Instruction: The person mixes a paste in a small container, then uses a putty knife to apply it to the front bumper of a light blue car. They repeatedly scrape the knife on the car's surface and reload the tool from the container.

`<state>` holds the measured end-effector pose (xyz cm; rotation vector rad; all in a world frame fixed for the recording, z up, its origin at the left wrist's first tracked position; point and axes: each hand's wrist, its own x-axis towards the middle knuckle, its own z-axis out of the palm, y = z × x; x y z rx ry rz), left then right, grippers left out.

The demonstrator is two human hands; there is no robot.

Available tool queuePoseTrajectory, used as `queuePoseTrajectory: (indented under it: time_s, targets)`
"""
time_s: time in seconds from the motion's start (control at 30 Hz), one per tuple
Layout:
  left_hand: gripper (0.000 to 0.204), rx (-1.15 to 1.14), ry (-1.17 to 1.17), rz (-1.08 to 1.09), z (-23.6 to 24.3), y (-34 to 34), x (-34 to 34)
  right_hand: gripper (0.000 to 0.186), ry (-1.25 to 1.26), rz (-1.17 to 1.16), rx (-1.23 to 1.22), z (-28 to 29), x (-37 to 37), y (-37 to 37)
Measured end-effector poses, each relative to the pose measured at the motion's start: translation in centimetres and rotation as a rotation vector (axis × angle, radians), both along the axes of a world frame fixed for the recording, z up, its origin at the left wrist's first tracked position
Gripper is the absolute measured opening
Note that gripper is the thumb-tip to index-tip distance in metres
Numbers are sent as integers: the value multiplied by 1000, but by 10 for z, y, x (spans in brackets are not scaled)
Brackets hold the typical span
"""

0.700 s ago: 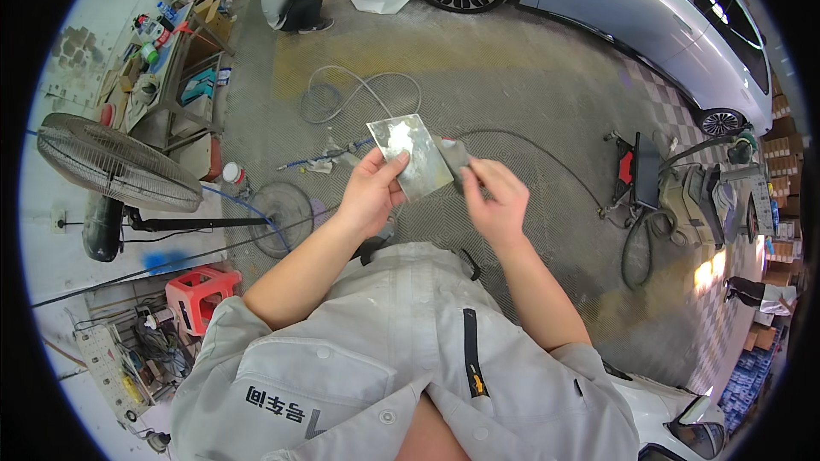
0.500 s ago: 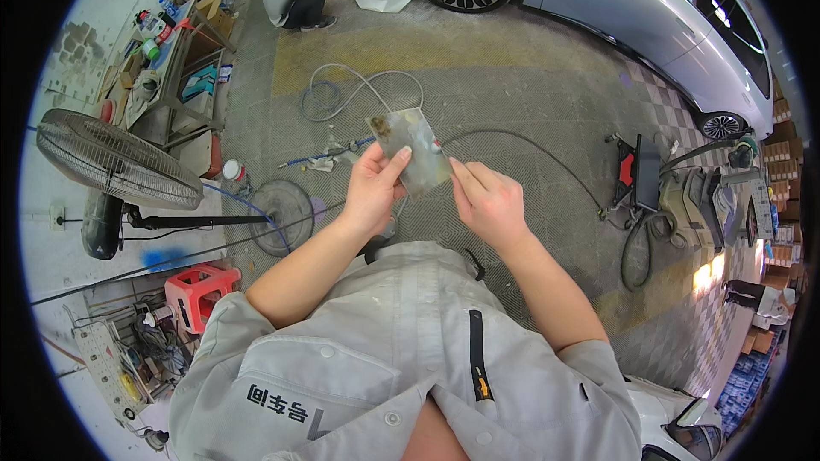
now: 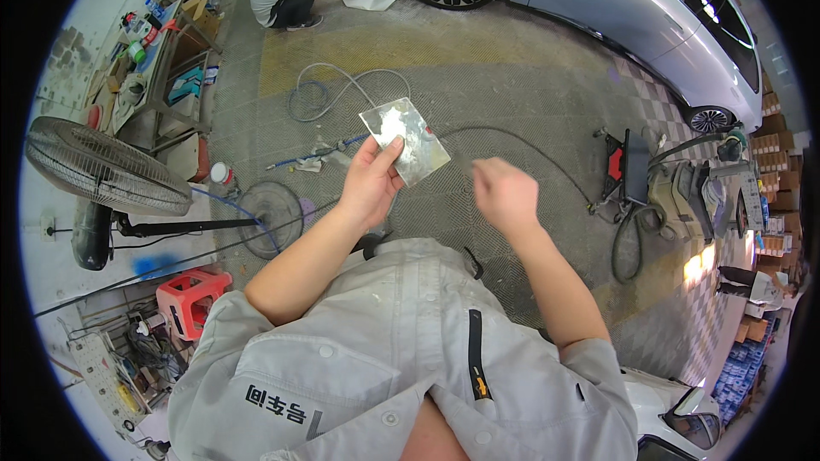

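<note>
Pinching the pale flat plate (image 3: pixel 418 152) by its near-left edge, thumb on top, the left hand (image 3: pixel 371 181) seemingly leaves the white-smeared face exposed; the plate extends beyond those fingers. The right hand (image 3: pixel 506 195) curls beside it, rightward; whether it grips anything, I cannot tell.

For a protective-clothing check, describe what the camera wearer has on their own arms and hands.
The left hand and right hand are both bare: no gloves, watch or bracelet shows. The forearms are uncovered too. Loose, light grey sleeves of woven-looking cloth end near the elbows.
</note>
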<state>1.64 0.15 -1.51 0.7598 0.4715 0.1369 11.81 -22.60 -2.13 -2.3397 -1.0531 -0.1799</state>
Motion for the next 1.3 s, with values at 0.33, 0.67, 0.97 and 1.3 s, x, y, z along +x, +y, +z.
queuePoseTrajectory:
  time_s: [0.33,0.67,0.97,1.3]
  targets:
    - [29,-115,-63,-311,15,-11,-7,28,1746,388,639,9,-2,-21]
    - [29,-67,9,-322,16,-23,-3,30,1728,51,753,7,2,-25]
    - [30,31,2,-319,17,-25,-4,29,1566,-207,667,-7,10,-26]
    - [28,89,67,-209,15,-23,5,10,-170,5,256,33,-7,-24]
